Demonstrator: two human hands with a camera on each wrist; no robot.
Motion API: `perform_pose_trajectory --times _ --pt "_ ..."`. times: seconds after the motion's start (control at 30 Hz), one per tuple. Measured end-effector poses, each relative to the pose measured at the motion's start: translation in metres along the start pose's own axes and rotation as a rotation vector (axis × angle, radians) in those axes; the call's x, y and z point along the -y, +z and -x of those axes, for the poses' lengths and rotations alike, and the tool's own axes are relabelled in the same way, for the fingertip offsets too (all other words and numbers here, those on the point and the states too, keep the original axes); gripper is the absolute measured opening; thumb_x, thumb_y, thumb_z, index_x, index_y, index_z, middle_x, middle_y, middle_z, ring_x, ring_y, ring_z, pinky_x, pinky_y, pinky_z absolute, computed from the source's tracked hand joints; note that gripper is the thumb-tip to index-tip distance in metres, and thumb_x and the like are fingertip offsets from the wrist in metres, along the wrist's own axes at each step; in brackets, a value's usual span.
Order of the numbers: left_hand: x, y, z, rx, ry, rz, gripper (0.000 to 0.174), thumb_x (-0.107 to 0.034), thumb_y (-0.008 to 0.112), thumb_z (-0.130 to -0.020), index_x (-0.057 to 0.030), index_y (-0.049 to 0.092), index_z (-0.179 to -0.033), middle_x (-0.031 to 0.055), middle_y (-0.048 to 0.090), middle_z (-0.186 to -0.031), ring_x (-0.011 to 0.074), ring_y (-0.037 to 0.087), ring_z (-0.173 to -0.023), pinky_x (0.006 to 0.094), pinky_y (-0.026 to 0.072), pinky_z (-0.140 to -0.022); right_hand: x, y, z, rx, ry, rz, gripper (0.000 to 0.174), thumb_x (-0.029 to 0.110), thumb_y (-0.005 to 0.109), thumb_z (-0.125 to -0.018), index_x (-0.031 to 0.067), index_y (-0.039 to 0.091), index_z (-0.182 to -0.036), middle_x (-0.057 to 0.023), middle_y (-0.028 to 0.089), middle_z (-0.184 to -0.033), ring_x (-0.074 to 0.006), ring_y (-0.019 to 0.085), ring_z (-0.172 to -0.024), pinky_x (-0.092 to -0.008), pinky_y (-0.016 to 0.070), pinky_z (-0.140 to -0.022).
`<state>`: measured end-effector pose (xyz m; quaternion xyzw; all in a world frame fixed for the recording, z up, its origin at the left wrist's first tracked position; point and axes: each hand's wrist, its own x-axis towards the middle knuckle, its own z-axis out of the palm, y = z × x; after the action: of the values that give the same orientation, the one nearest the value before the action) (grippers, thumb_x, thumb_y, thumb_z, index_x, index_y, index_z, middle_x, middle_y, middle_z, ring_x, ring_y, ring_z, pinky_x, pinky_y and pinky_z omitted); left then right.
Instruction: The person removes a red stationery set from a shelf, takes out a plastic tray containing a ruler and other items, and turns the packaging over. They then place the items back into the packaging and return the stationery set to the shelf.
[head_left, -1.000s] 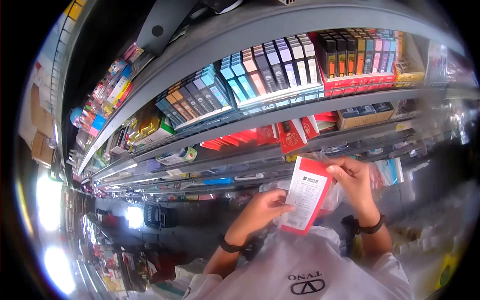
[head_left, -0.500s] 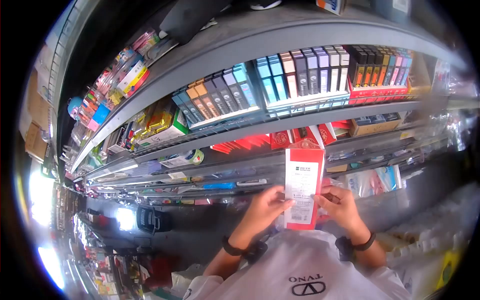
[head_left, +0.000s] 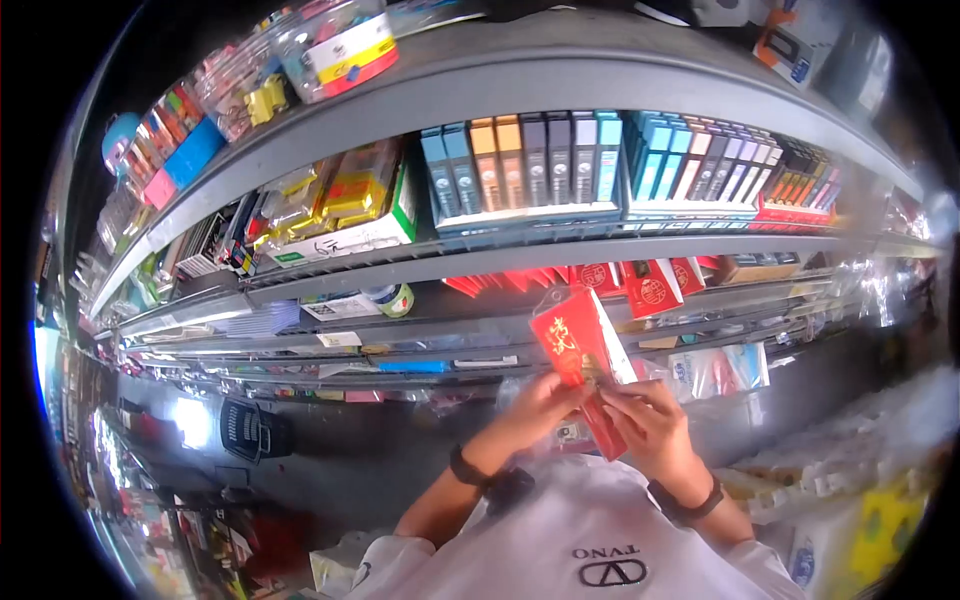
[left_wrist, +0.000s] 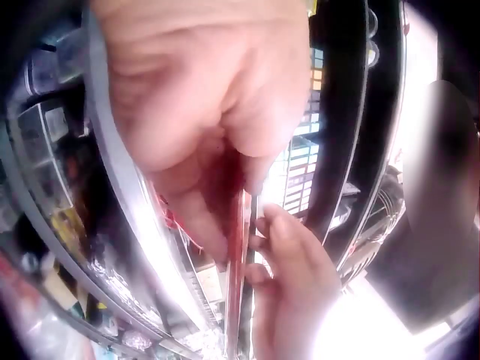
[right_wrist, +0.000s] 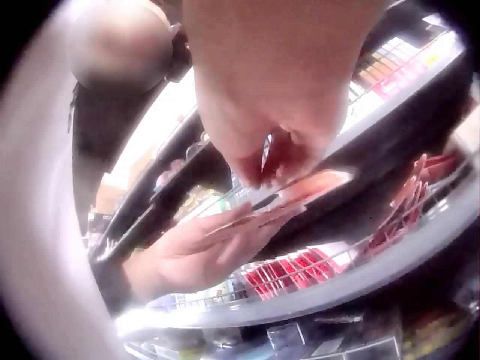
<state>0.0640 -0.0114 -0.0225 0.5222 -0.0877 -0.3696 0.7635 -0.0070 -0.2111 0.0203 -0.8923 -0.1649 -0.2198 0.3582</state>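
A pack of red envelopes with gold characters on its front stands tilted in front of my chest, with a pale side turned toward the right. My left hand pinches it at its left edge, about midway down. From the right, my right hand grips the pack with thumb and fingers, close to the left fingertips. In the left wrist view the pack shows edge-on between my left hand and right hand. The right wrist view has both hands meeting at the pack.
Ahead, a shelf holds rows of slim coloured boxes. Hanging below them are more red envelopes. Clear plastic tubs line the upper shelf's left part. A dark basket sits on the floor at left.
The pack has turned from its white printed back to its red front and now leans left. Both hands came together on it; the right hand earlier held its upper corner. The view has shifted leftward.
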Motion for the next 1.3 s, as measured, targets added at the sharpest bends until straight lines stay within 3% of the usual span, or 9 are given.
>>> perform_pose_trajectory --times 0.1,0.2,0.23,0.33,0.47,0.6,0.87,1.0,1.3 --pt "0.0 -0.014 0.011 -0.068 -0.001 -0.044 0.038 -0.025 0.06 -0.102 -0.0055 0.053 -0.133 0.004 0.063 -0.121 0.0121 0.065 -0.103 0.0303 0.0563 -0.083 0.004 -0.003 -0.014 -0.102 -0.045 0.107 0.028 0.001 0.076 -0.08 0.0011 0.072 -0.108 -0.0096 0.068 -0.098 -0.025 0.064 -0.081 -0.0326 0.0523 -0.072" --pt "0.0 -0.021 0.015 -0.097 0.033 0.021 0.036 -0.023 0.058 -0.103 -0.0053 0.052 -0.133 0.0024 0.063 -0.12 0.011 0.065 -0.1 0.0286 0.0559 -0.08 0.002 0.004 -0.009 0.009 0.378 -0.31 0.023 0.009 0.078 -0.085 0.0002 0.07 -0.105 -0.0099 0.062 -0.083 -0.018 0.057 -0.068 -0.0303 0.0466 -0.064" --pt "-0.003 -0.021 0.016 -0.097 0.051 0.055 0.035 -0.023 0.058 -0.103 -0.0048 0.052 -0.133 0.0021 0.063 -0.12 0.0108 0.065 -0.1 0.0283 0.0558 -0.08 -0.009 0.0 -0.005 0.178 0.436 -0.333 0.023 0.014 0.076 -0.089 -0.0019 0.068 -0.103 -0.0044 0.052 -0.072 -0.0095 0.044 -0.063 -0.0263 0.0407 -0.06" --pt "-0.003 -0.025 0.012 -0.091 0.103 0.102 0.035 -0.021 0.059 -0.103 -0.0047 0.052 -0.133 0.0018 0.063 -0.12 0.0109 0.065 -0.101 0.0278 0.0559 -0.081 -0.021 -0.004 0.001 0.332 0.577 -0.414 0.02 0.015 0.076 -0.09 -0.0014 0.065 -0.094 0.0011 0.044 -0.069 -0.0067 0.037 -0.064 -0.0252 0.0343 -0.055" --pt "0.019 -0.043 0.003 -0.158 0.18 -0.22 0.042 -0.021 0.064 -0.1 -0.0059 0.051 -0.136 0.0063 0.065 -0.122 0.0153 0.067 -0.103 0.0306 0.0561 -0.084 -0.01 -0.019 -0.011 0.164 0.607 -0.405 0.023 0.013 0.071 -0.092 0.0013 0.056 -0.08 0.0052 0.038 -0.065 -0.0042 0.034 -0.061 -0.0261 0.0283 -0.052" --pt "-0.048 -0.031 0.039 -0.188 0.398 -0.693 0.051 -0.011 0.064 -0.097 -0.0064 0.045 -0.145 0.0134 0.066 -0.128 0.0203 0.067 -0.109 0.0345 0.0546 -0.089 -0.032 -0.019 -0.016 -0.068 0.466 -0.144 0.019 0.015 0.071 -0.092 -0.0022 0.067 -0.099 0.0027 0.043 -0.066 -0.0029 0.035 -0.062 -0.0234 0.0302 -0.052" --pt "-0.131 0.064 0.11 0.727 0.868 -0.121 0.061 -0.001 0.062 -0.091 -0.0053 0.043 -0.149 0.0163 0.062 -0.133 0.021 0.065 -0.114 0.0347 0.0534 -0.091 -0.03 0.028 -0.075 -0.214 0.212 0.243 0.025 0.019 0.072 -0.09 0.0011 0.07 -0.107 -0.0171 0.065 -0.074 -0.0247 0.063 -0.059 -0.035 0.0497 -0.057" --pt "-0.131 0.068 0.123 0.751 0.923 -0.077 0.058 -0.001 0.063 -0.089 -0.0054 0.047 -0.144 0.0158 0.063 -0.13 0.0208 0.065 -0.111 0.0343 0.0537 -0.089 -0.033 0.062 -0.108 -0.172 0.163 0.339 0.026 0.021 0.068 -0.091 0.0055 0.07 -0.111 -0.0166 0.071 -0.087 -0.0372 0.07 -0.074 -0.0434 0.0564 -0.064" --pt "-0.121 0.077 0.137 0.676 1.04 -0.076 0.051 0.0 0.065 -0.085 -0.0056 0.055 -0.134 0.0146 0.065 -0.125 0.0204 0.067 -0.105 0.0333 0.0543 -0.085 -0.06 0.104 -0.148 -0.134 0.017 0.5 0.033 0.036 0.062 -0.096 0.01 0.065 -0.117 -0.0174 0.07 -0.085 -0.0409 0.067 -0.066 -0.0488 0.0556 -0.055"
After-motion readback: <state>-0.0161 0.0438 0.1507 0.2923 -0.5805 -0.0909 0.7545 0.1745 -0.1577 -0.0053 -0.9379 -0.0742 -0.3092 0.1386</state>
